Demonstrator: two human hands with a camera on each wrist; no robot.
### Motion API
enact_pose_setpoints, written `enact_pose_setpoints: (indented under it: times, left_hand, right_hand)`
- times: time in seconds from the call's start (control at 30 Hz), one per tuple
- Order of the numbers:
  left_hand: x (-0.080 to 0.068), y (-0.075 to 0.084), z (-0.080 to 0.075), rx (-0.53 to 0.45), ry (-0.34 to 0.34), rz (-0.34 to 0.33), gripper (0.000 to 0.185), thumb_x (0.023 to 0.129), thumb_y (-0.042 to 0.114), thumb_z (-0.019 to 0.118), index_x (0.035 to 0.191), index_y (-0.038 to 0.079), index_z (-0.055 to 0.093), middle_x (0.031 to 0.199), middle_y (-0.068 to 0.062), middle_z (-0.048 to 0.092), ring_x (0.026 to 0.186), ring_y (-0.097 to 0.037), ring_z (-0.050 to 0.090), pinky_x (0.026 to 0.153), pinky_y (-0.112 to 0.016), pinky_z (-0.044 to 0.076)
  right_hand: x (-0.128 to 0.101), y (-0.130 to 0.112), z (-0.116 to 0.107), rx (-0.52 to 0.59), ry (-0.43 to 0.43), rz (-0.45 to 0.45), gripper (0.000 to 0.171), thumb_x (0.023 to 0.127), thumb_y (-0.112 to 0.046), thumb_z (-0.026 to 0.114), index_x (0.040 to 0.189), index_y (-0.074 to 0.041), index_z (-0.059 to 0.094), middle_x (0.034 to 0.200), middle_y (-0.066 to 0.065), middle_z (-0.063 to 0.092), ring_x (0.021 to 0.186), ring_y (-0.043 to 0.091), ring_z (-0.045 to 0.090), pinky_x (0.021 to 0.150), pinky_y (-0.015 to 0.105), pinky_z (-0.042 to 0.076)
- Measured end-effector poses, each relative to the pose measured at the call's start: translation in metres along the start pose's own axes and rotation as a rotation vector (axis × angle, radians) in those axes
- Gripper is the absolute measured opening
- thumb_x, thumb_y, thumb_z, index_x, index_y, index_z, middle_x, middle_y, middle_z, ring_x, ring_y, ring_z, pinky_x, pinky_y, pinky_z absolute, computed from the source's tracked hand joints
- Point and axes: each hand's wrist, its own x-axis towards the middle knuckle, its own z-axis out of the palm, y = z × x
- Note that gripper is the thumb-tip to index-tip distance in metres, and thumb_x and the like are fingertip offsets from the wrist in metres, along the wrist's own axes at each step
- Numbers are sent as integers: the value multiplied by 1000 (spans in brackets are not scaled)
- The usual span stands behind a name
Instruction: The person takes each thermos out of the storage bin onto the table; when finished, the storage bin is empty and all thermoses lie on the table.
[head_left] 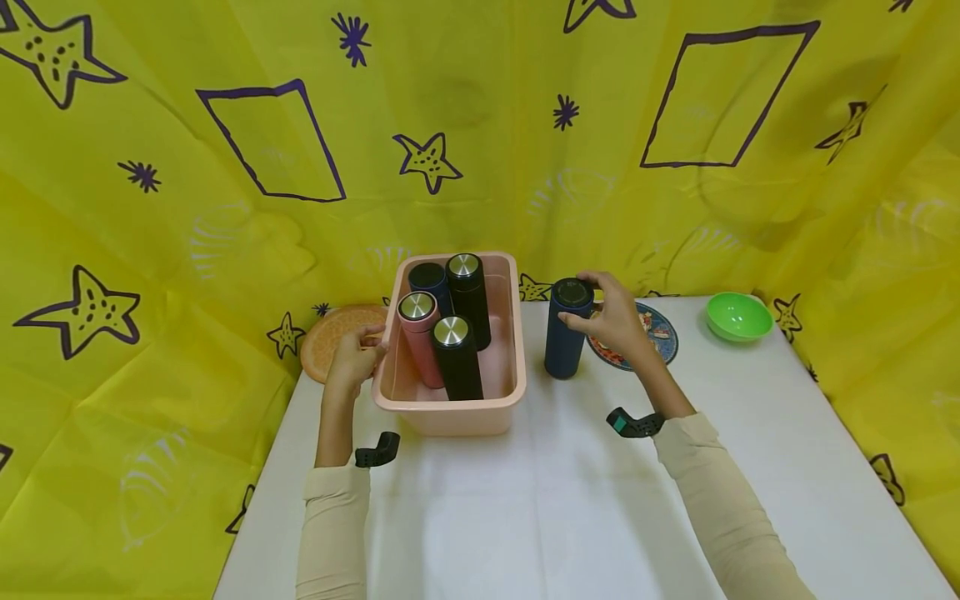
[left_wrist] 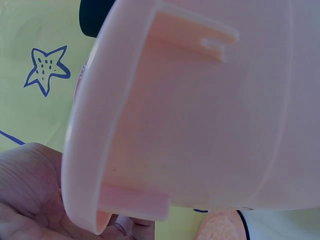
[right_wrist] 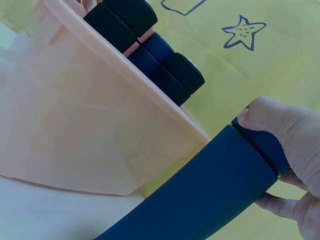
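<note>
A pink plastic tub [head_left: 450, 421] stands on the table, holding a pink bottle [head_left: 422, 342], a blue bottle [head_left: 429, 277] and two black bottles, one at the front [head_left: 457, 362] and one at the back [head_left: 469, 304]. My left hand [head_left: 356, 358] grips the tub's left rim; its fingertips are partly hidden behind the rim in the left wrist view. To the right of the tub, another blue bottle [head_left: 564, 342] stands upright on the table. Around its lid my right hand [head_left: 611, 317] curls thumb and fingers, as the right wrist view [right_wrist: 290, 135] also shows.
An orange round plate [head_left: 330, 333] lies left of the tub, partly behind my left hand. Behind my right hand is a patterned blue plate [head_left: 660, 333]. A green bowl [head_left: 738, 318] sits at the back right, near the yellow curtain [head_left: 480, 217].
</note>
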Motion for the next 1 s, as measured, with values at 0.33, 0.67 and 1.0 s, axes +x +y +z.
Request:
enact_pose_setpoints:
  times: [0.33, 0.67, 1.0]
  left_hand:
    - [0, 1, 0, -9, 1, -11, 45, 98, 6, 54, 142, 1, 47, 121, -22, 51, 93, -22, 55, 66, -18, 52]
    - [2, 0, 0, -15, -1, -3, 44, 98, 5, 53, 142, 1, 47, 119, -20, 51, 91, -19, 54, 65, -18, 51]
    - [2, -1, 0, -23, -3, 5, 44, 97, 4, 54, 140, -1, 49, 114, -20, 52, 82, -17, 53, 60, -18, 48]
  right_hand:
    - [-2, 2, 2, 8, 7, -21, 73, 75, -13, 83, 135, 6, 47, 130, 25, 51, 118, 39, 52, 87, 52, 54]
    - [-2, 7, 2, 3, -2, -30, 72, 75, -13, 82, 135, 6, 46, 131, 26, 51, 117, 40, 53, 86, 53, 54]
    - [-3, 11, 2, 25, -24, 2, 73, 80, -15, 79, 140, 4, 41, 134, 26, 46, 122, 41, 48, 90, 55, 52]
